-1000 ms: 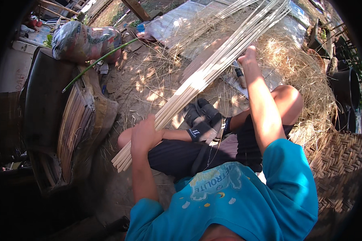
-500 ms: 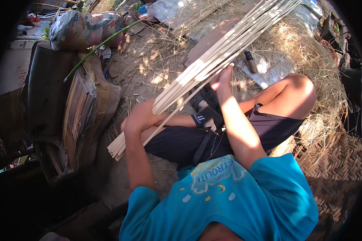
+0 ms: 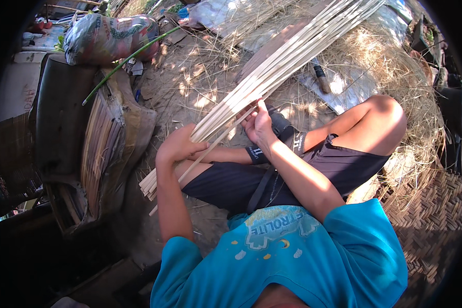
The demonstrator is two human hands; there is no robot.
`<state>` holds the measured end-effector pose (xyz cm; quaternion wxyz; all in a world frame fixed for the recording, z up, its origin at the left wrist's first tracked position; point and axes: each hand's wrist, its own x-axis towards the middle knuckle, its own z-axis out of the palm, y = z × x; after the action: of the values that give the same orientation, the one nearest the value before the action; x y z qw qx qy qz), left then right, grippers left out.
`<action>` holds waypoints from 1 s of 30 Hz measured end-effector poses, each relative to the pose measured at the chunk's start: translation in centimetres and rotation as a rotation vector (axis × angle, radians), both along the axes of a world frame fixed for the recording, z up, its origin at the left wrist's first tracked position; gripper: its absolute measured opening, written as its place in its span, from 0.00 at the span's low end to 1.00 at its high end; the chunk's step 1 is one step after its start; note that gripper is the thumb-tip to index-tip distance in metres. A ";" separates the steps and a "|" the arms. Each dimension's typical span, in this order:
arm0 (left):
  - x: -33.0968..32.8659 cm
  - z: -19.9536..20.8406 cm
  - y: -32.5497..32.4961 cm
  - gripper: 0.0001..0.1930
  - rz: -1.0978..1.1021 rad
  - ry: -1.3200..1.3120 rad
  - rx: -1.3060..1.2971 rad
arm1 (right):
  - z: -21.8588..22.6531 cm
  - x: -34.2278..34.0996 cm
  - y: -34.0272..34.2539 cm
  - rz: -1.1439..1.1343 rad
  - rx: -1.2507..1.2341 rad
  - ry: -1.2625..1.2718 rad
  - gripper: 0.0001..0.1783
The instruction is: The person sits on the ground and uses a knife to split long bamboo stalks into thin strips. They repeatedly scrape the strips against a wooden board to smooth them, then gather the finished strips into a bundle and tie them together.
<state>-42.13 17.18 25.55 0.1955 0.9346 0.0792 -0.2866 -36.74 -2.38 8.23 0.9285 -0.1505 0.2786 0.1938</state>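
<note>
A long bundle of pale bamboo strips slants from beside my left forearm up to the far right. My left hand is closed around its lower part, thumb across the strips. One strip hangs slightly apart below the bundle, its near end sticking out past my left wrist. My right hand is under the middle of the bundle, palm turned up, fingers and thumb curled at this separate strip. The bundle partly hides the right fingertips.
Beside my right knee lie a dark-handled tool and scattered straw. A stack of wooden slats in a worn wrapping stands at left. Behind it are a stuffed sack and a green stalk. A woven mat lies at right.
My right hand has come down and left along the bundle, toward my left hand. The separate strip has slid the same way, its near end now farther out. My left hand stays on the bundle.
</note>
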 end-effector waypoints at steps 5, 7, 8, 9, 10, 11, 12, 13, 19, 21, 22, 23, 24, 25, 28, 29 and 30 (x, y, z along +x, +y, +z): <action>0.5 -0.4 0.4 0.30 -0.025 0.021 -0.055 | 1.0 -1.5 0.3 0.022 -0.079 -0.090 0.23; 0.7 -0.3 0.6 0.29 -0.028 0.016 -0.123 | 0.9 -1.6 0.6 0.006 -0.163 -0.103 0.20; 0.7 -0.3 0.7 0.29 -0.029 0.014 -0.157 | 0.9 -1.6 0.7 -0.002 -0.205 -0.109 0.18; 0.7 -0.4 0.9 0.29 -0.010 0.027 -0.146 | 0.8 -1.6 0.8 0.003 -0.250 -0.150 0.16; 0.6 -0.5 1.1 0.28 0.009 0.040 -0.135 | 0.7 -1.7 0.8 0.009 -0.295 -0.191 0.15; 0.5 -0.4 1.2 0.28 0.029 0.052 -0.124 | 0.5 -1.7 0.8 0.015 -0.340 -0.232 0.14; 0.7 -0.3 1.2 0.28 0.052 0.077 -0.143 | 0.4 -1.6 0.5 0.028 -0.409 -0.260 0.14; 1.0 -0.1 1.0 0.29 0.076 0.102 -0.161 | 0.2 -1.6 0.3 0.042 -0.478 -0.288 0.13; 1.4 -0.3 1.5 0.33 0.001 0.036 -0.008 | 2.1 -3.6 1.4 0.121 -0.484 -0.264 0.11; 1.3 0.5 0.9 0.35 -0.002 -0.005 0.005 | 3.1 -5.0 2.2 0.297 -0.369 -0.311 0.12; 1.3 1.2 0.0 0.36 0.032 0.005 -0.004 | 3.5 -5.5 2.3 0.352 -0.316 -0.338 0.14; 1.3 1.8 -0.6 0.38 0.065 0.016 -0.012 | 3.9 -5.7 2.4 0.406 -0.263 -0.366 0.15; 1.4 1.9 -1.1 0.41 0.034 0.020 0.069 | 3.9 -5.7 2.3 0.442 -0.234 -0.423 0.15; 1.4 2.1 -1.4 0.41 0.026 0.021 0.066 | 3.6 -5.7 2.3 0.438 -0.185 -0.433 0.15; 1.2 2.8 -2.6 0.39 0.073 0.101 0.066 | 3.2 -5.7 1.9 0.427 -0.032 -0.475 0.18; 1.2 2.3 -2.2 0.38 0.047 0.083 0.015 | 3.1 -5.6 1.8 0.447 -0.039 -0.468 0.18; 0.8 1.3 -1.1 0.37 0.027 0.064 -0.034 | 3.1 -5.7 1.9 0.472 -0.042 -0.462 0.18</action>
<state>-41.36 16.09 26.81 0.2123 0.9203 0.0932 -0.3150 -42.47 -0.51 11.35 0.8934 -0.2699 0.0218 0.3585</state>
